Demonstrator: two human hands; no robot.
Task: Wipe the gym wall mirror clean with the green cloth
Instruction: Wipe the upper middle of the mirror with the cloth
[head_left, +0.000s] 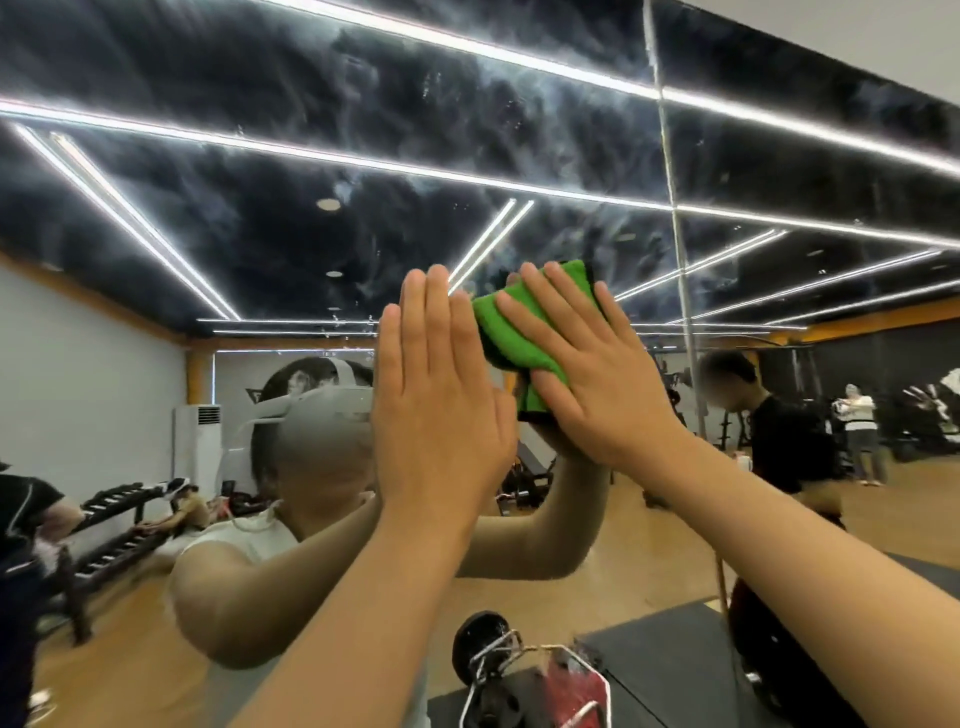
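The gym wall mirror (363, 171) fills the view, its upper part smeared with cloudy streaks and droplets. My right hand (587, 374) presses a folded green cloth (511, 332) flat against the glass with straight, spread fingers. Just left of the cloth, my left hand (436, 395) lies flat on the mirror, fingers straight and together, holding nothing. Both forearms reach up from the bottom of the view. My own reflection shows behind the hands.
A vertical seam (675, 208) between mirror panels runs right of the cloth. A barbell end with weight plate (483, 654) and red equipment (576, 686) sit low in front. Reflected people, a dumbbell rack (114, 525) and gym machines appear in the glass.
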